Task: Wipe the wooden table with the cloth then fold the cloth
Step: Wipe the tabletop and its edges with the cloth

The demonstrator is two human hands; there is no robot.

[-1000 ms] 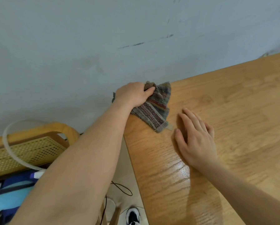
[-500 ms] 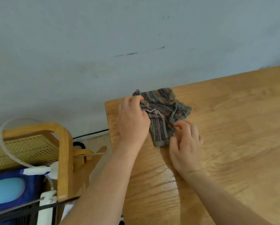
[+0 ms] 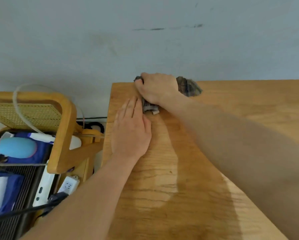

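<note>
The striped grey cloth point(image 3: 188, 86) lies bunched at the far left corner of the wooden table point(image 3: 197, 153), against the wall. My right hand point(image 3: 157, 89) reaches in from the right and lies over the cloth with its fingers curled into the fabric, hiding most of it. A strip of the cloth also shows below that hand. My left hand point(image 3: 131, 129) lies flat on the wood just in front of the cloth, fingers straight and together, their tips at the cloth's near edge.
A grey wall point(image 3: 145, 40) rises right behind the table. Left of the table's edge stands a wooden chair with a cane back point(image 3: 32, 115). Below it are blue bags, a white power strip point(image 3: 69, 186) and cables.
My right hand has moved from the cloth's near edge to on top of it and grips it. My left hand has let go and now lies flat on the table.
</note>
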